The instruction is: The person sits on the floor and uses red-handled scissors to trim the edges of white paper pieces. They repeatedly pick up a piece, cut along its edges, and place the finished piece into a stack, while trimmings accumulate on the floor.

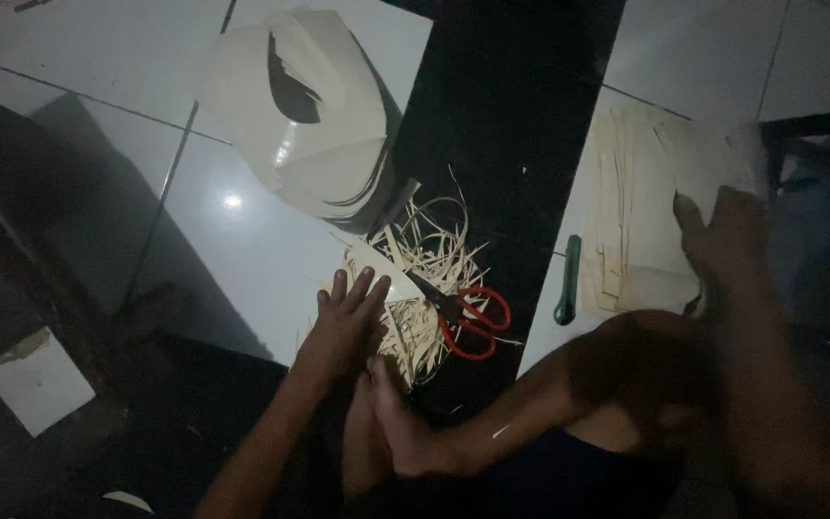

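My left hand [343, 322] lies flat with fingers apart on a heap of thin pale strips [429, 264], its fingertips on a small pale cut piece [381, 269]. Red-handled scissors [473, 322] rest on the strips just to the right of that hand. My right hand [722, 235], blurred, grips the near right edge of a stack of pale sheets [641, 192], thumb on top. A green-handled tool [567, 279] lies left of that stack.
A pile of pale curved cut shapes [314, 115] sits at the top on the white tiled floor [194, 231]. A black band [511, 106] runs down the middle. My bare foot [396, 423] and knee [636, 356] are in front. A white scrap [40, 383] lies lower left.
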A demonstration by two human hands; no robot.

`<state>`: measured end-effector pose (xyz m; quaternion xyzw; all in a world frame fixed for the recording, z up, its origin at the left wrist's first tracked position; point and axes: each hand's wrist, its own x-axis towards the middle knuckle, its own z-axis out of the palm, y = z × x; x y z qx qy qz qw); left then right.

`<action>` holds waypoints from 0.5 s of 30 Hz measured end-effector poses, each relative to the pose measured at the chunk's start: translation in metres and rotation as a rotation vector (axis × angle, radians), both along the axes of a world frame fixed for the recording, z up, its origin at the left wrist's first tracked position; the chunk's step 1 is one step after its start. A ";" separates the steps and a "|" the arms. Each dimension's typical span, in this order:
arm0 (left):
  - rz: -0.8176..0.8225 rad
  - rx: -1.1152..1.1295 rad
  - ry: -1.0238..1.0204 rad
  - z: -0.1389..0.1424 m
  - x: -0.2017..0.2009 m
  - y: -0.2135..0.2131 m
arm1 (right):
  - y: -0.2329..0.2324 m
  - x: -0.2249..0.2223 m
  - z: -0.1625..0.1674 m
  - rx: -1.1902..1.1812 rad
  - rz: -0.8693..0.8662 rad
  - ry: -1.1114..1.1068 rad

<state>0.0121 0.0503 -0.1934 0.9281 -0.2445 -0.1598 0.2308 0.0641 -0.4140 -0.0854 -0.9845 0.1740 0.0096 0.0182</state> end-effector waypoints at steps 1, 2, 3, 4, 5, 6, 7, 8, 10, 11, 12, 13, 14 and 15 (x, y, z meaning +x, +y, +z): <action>0.003 0.017 0.014 -0.001 0.000 -0.001 | 0.002 0.001 0.000 0.003 -0.016 0.055; 0.006 0.040 0.043 -0.003 -0.001 -0.001 | 0.006 0.001 0.000 0.007 -0.033 0.115; 0.007 0.064 0.073 -0.002 0.000 -0.002 | 0.011 0.001 0.001 0.011 -0.051 0.177; 0.004 0.088 0.096 -0.003 0.000 -0.002 | 0.019 0.001 0.003 0.125 -0.097 0.110; 0.006 0.072 0.079 -0.006 -0.001 -0.001 | 0.029 0.002 0.009 0.238 -0.145 0.036; 0.009 0.056 0.061 -0.006 -0.001 0.000 | 0.041 0.003 0.015 0.352 -0.191 -0.038; 0.012 0.041 0.047 -0.007 -0.002 0.001 | 0.052 0.005 0.021 0.342 -0.210 0.033; 0.005 0.040 0.032 -0.008 -0.002 0.002 | 0.062 0.007 0.027 0.332 -0.231 0.108; -0.015 0.034 0.003 -0.009 -0.002 0.002 | 0.077 0.015 0.035 0.277 -0.242 0.199; -0.008 0.027 0.018 -0.009 -0.002 0.002 | 0.080 0.020 0.037 0.234 -0.229 0.210; 0.001 0.021 0.031 -0.009 -0.002 0.001 | 0.082 0.025 0.037 0.191 -0.213 0.220; 0.013 0.018 0.045 -0.009 -0.002 0.001 | 0.080 0.030 0.035 0.209 -0.262 0.283; 0.013 0.022 0.046 -0.009 -0.002 0.001 | 0.078 0.036 0.032 0.227 -0.311 0.348; 0.014 0.023 0.048 -0.009 -0.002 0.000 | 0.074 0.041 0.028 0.242 -0.361 0.414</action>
